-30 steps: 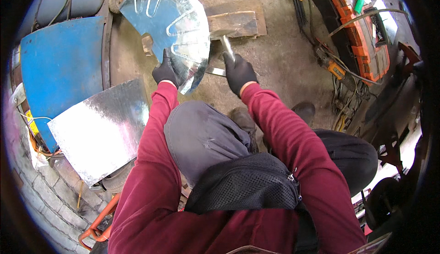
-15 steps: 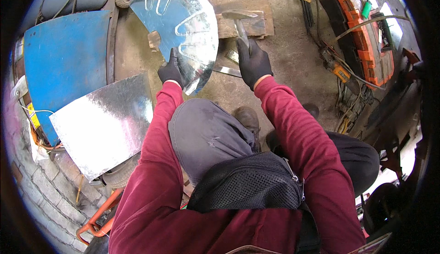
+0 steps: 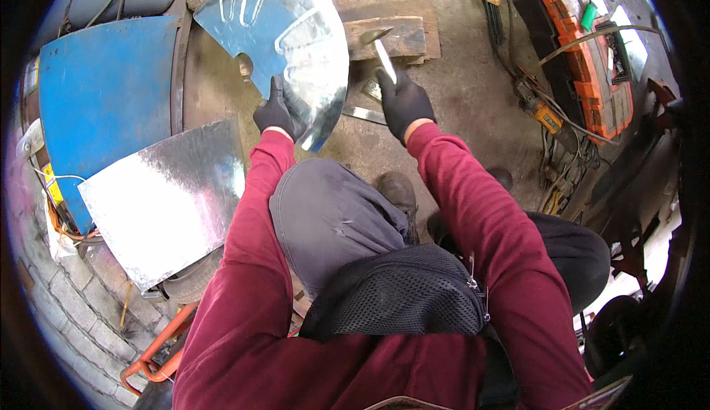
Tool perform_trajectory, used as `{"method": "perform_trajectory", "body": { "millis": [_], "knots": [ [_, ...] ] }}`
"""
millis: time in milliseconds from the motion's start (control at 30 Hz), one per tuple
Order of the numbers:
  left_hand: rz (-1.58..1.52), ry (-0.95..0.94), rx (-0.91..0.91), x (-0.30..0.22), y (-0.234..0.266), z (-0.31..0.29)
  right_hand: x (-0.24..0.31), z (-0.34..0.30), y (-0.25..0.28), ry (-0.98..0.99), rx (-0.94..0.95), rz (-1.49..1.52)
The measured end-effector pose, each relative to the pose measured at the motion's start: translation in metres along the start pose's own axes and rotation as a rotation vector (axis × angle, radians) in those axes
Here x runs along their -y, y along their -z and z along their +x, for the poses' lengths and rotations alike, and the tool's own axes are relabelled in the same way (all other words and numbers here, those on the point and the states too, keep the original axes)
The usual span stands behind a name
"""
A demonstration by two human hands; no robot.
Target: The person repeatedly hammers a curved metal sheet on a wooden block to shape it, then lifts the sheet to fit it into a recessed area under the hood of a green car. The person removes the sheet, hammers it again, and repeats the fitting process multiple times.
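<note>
In a black glove, my left hand (image 3: 277, 113) grips the lower edge of a curved piece of sheet metal (image 3: 314, 51), thumb lying on its face. The piece is shiny with a blue area, pressed ridges and a rounded notch on its inner edge. My right hand (image 3: 404, 103), also gloved, is closed round the handle of a hammer (image 3: 384, 56). The hammer's head is up, a little right of the sheet metal and apart from it. Behind them a wooden board (image 3: 403, 36) lies on the floor, partly hidden by the sheet metal.
At left, a blue panel (image 3: 107, 107) and a bare metal sheet (image 3: 166, 199) lean together. An orange and black toolbox (image 3: 595, 62) stands at right, beside an angle grinder (image 3: 547, 116) and tangled cables. A flat metal strip (image 3: 366, 115) lies near my right hand.
The sheet metal has shifted slightly left and turned a little in my left hand. My right hand has tilted the hammer, its head now lower and further left.
</note>
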State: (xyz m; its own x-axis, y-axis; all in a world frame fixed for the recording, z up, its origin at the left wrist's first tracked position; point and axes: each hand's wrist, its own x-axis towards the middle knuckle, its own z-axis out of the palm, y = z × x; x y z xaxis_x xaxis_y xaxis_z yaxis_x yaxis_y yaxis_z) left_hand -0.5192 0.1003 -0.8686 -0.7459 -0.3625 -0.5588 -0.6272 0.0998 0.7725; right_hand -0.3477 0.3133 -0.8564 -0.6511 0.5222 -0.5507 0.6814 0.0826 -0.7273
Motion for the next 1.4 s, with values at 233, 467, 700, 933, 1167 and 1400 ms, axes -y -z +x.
{"method": "perform_trajectory", "body": {
  "millis": [233, 467, 700, 933, 1167, 1400],
  "knots": [
    [-0.183, 0.210, 0.073, -0.007, -0.021, -0.004, 0.000, -0.021, 0.006, 0.090, -0.102, 0.180],
    [-0.382, 0.322, 0.120, -0.007, -0.022, 0.012, 0.011, -0.028, -0.007, 0.119, 0.019, 0.261],
    [-0.356, 0.250, 0.114, -0.005, -0.024, 0.014, 0.023, -0.006, -0.010, 0.138, -0.025, -0.016],
    [-0.300, 0.239, 0.047, -0.012, -0.030, -0.008, 0.025, -0.018, -0.019, 0.102, 0.025, -0.147],
    [-0.191, 0.177, 0.060, -0.013, -0.028, -0.006, 0.037, -0.024, -0.018, 0.323, -0.176, 0.355],
    [-0.232, 0.196, 0.042, -0.008, -0.026, -0.004, 0.022, -0.009, -0.023, 0.136, -0.081, 0.153]
  ]
}}
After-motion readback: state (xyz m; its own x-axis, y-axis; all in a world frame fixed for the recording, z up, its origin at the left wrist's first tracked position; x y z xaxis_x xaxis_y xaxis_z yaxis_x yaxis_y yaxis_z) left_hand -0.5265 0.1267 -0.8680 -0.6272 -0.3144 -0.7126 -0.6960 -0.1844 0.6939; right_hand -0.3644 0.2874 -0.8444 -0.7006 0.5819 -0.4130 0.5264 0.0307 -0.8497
